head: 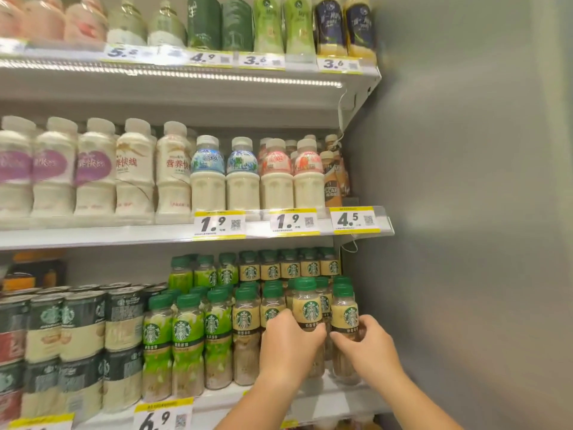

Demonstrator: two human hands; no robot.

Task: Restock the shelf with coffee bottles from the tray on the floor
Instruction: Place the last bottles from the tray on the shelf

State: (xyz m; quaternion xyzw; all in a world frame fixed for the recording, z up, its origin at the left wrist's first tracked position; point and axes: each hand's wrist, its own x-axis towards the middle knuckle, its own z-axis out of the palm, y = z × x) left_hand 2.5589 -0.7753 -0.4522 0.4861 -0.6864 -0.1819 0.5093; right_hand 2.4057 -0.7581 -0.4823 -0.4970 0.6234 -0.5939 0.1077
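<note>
On the lowest visible shelf stand rows of coffee bottles with green caps and beige labels. My left hand is wrapped around the lower half of one beige-label coffee bottle at the shelf's front. My right hand grips the neighbouring coffee bottle at the far right of the row. Both bottles stand upright, close together. The tray on the floor is out of view.
Green-label bottles and stacked cans fill the same shelf to the left. Milk drinks sit on the shelf above, close overhead. A grey cabinet side wall bounds the shelves on the right. Price tags line the edges.
</note>
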